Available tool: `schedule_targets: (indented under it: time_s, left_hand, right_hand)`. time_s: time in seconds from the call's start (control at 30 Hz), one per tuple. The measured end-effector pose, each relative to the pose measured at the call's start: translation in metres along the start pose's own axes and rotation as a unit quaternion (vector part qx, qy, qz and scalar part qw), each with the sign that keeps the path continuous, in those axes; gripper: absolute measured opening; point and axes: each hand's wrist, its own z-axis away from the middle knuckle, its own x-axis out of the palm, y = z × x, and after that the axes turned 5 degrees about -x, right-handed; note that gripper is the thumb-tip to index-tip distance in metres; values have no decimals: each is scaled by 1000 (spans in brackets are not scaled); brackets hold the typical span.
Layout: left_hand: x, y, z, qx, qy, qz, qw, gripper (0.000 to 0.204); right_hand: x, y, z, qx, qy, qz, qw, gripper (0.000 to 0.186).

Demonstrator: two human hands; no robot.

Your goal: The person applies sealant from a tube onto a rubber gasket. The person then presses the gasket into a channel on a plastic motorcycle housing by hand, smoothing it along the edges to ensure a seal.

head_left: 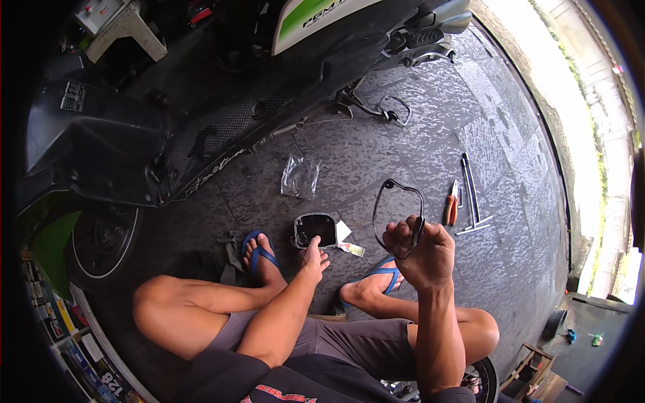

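Raised in front of my right knee, my right hand point(424, 254) is closed on a thin black looped gasket point(373, 216), which stands up and out past the fingers. Its near side is partly hidden by the hand. My left hand point(314, 258) is at the near edge of a dark, hollow, rounded-square housing point(296, 232) on the floor, thumb over the rim and fingers apart. Whether the thumb presses on the rim I cannot tell. Beside the housing lie a white paper piece point(343, 231) and a small printed packet point(352, 249).
A dark scooter point(222, 127) stretches across the far left. Orange-handled pliers point(451, 208) and a long T-handle wrench point(471, 191) lie right of my hands. A clear plastic bag point(299, 178) sits beyond the housing. My sandalled feet flank it; a wooden stand point(534, 366) is at lower right.
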Motion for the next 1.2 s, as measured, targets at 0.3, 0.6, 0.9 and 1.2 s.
schedule_targets:
  time_s: [0.3,0.6,0.9,1.2]
  left_hand:
    - [-2,14,-13,119,208,-111,964,37]
    - [-5,53,76,203,-223,-21,953,50]
    - [-15,97,194,14,-591,190,784,73]
    - [-31,83,203,-99,-721,257,636,91]
  right_hand:
    - [-6,-5,7,-16,-48,-20,999,29]
    - [11,-8,25,-54,-100,-38,993,31]
    - [38,-5,49,-75,-100,-41,991,30]
    - [39,-1,55,-64,-109,-55,991,29]
